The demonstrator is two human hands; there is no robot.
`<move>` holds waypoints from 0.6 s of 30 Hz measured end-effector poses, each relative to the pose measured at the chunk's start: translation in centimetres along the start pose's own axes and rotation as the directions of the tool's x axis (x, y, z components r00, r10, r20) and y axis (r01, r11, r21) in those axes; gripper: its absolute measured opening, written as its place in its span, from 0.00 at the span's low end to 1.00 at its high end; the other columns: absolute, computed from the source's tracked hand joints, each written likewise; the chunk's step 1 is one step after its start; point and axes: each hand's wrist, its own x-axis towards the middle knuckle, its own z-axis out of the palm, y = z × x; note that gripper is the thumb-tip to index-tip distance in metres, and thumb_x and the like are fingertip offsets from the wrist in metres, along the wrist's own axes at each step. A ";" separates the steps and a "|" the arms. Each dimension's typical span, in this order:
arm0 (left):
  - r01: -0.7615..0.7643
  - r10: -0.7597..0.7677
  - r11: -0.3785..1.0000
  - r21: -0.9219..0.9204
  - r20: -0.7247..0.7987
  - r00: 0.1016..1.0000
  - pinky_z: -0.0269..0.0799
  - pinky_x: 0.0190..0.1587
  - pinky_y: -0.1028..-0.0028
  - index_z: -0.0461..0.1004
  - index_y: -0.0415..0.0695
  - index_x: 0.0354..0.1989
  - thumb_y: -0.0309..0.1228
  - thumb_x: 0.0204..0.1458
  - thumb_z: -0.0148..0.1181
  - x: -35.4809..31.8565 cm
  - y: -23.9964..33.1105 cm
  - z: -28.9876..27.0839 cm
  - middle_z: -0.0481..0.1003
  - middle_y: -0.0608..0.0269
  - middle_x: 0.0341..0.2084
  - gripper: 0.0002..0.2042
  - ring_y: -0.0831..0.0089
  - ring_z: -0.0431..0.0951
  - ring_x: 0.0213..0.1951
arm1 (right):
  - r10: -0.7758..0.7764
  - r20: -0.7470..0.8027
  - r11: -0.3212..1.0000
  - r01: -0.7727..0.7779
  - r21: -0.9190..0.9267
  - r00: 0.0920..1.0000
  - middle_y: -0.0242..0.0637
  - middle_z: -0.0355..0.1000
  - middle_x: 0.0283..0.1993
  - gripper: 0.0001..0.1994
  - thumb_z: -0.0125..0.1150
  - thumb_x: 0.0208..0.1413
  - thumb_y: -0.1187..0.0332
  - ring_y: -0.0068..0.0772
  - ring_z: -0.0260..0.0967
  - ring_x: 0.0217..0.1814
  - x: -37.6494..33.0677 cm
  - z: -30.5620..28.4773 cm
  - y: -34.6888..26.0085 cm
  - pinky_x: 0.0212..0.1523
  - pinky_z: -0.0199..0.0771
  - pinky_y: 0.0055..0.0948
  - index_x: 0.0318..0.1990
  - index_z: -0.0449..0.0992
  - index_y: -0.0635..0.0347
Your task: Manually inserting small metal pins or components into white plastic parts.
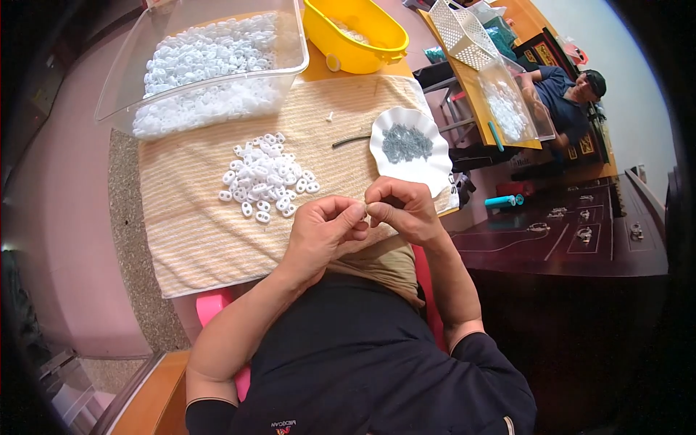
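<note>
My left hand [328,228] and my right hand [406,209] meet above the near edge of the towel, fingertips almost touching. Each is closed in a pinch, thumb against forefinger. Whatever lies between the fingertips is too small and covered to name. Up and to the left of my left hand is a loose pile of small white plastic oval parts with two holes [262,174]. Just beyond my right hand sits a white scalloped plate [428,174] bearing many small clear greyish pieces [407,143].
A striped towel [192,243] covers the table. Behind stand a clear bin [206,83] full of white parts and a yellow tub [355,52]. A thin black rod [351,141] and a small white piece [330,117] lie near the plate. Another person [569,101] sits at the far-right table.
</note>
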 end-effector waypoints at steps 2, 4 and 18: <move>-0.013 0.013 1.000 0.009 0.009 1.000 0.75 0.34 0.82 0.75 0.38 0.36 0.33 0.56 0.59 0.1 -0.1 -0.1 0.76 0.65 0.26 0.10 0.81 0.76 0.28 | -0.020 -0.003 1.000 0.020 0.001 1.000 0.34 0.69 0.35 0.03 0.58 0.56 0.79 0.19 0.69 0.32 0.0 0.0 0.2 0.33 0.73 0.18 0.36 0.72 0.71; -0.026 0.026 1.000 0.017 0.018 0.999 0.76 0.35 0.81 0.75 0.37 0.36 0.33 0.56 0.59 0.2 -0.2 -0.3 0.76 0.65 0.26 0.10 0.81 0.76 0.28 | -0.035 -0.002 0.999 0.035 0.021 0.999 0.35 0.69 0.35 0.03 0.58 0.55 0.79 0.20 0.69 0.33 0.0 0.1 0.3 0.34 0.73 0.18 0.36 0.72 0.71; -0.026 0.028 0.999 -0.037 0.069 0.997 0.76 0.36 0.80 0.74 0.37 0.37 0.33 0.57 0.58 0.2 0.1 -0.2 0.76 0.64 0.28 0.10 0.81 0.76 0.30 | -0.144 -0.033 0.977 0.147 0.153 0.989 0.39 0.68 0.37 0.04 0.58 0.54 0.81 0.25 0.71 0.36 0.1 0.5 1.1 0.37 0.75 0.22 0.37 0.72 0.71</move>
